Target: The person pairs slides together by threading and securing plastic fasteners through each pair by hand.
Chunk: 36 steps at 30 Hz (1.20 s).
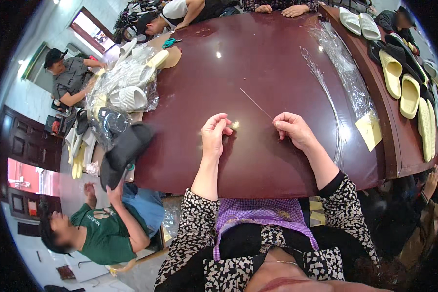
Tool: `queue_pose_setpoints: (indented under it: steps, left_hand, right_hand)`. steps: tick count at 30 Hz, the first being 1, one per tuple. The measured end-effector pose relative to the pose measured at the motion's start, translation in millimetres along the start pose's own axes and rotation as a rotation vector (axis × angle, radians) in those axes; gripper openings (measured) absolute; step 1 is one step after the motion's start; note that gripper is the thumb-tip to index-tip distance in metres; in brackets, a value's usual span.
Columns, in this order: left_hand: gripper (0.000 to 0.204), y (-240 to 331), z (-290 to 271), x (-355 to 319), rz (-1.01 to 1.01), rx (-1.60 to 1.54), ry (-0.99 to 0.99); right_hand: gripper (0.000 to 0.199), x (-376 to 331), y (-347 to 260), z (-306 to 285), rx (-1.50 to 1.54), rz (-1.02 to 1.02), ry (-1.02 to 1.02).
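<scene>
My right hand [291,129] is closed in a pinch on one end of a thin, pale wire strand [256,103]. The strand's free end slants up and to the left over the table. My left hand [215,132] is raised a little way to the left, its fingers curled in against the thumb; whether anything small sits between them is hidden. To the right of my right hand, a bundle of similar thin wire strands [328,95] lies lengthwise on the dark red glossy table [199,73].
Clear plastic bags [345,73] and a yellow paper [370,131] lie on the right. Yellow slippers [410,96] and white slippers [359,23] stand beyond the raised edge. Bagged slippers [131,97] and teal scissors [169,43] are on the left. A person in green holds a black item [124,153]. Others sit around.
</scene>
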<state>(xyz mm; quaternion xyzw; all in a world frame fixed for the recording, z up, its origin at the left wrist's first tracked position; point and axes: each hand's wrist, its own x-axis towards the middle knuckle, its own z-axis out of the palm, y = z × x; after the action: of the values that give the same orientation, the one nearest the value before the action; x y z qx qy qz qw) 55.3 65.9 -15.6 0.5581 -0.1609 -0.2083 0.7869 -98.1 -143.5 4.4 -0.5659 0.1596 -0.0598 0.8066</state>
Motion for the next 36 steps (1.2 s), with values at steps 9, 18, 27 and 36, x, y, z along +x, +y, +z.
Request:
queue_pose_setpoints:
  steps: [9,18,27,36]
  left_hand:
    - [0.015,3.8,2.6,-2.1,-0.003,0.033,0.028]
    - [0.015,4.6,0.6,-5.6,-0.040,-0.012,0.014]
    - [0.014,7.8,5.6,-4.4,-0.032,0.024,-0.002]
    - [0.014,13.4,2.6,-6.3,0.087,0.103,0.027]
  right_hand:
    - [0.008,-0.5,-2.5,4.7,-0.051,-0.013,0.036]
    - [0.006,3.5,5.9,1.6,-0.024,-0.017,-0.021]
    - [0.007,3.3,5.1,-3.6,-0.020,-0.038,-0.021]
    - [0.010,12.0,7.5,-18.7,-0.021,-0.284,0.237]
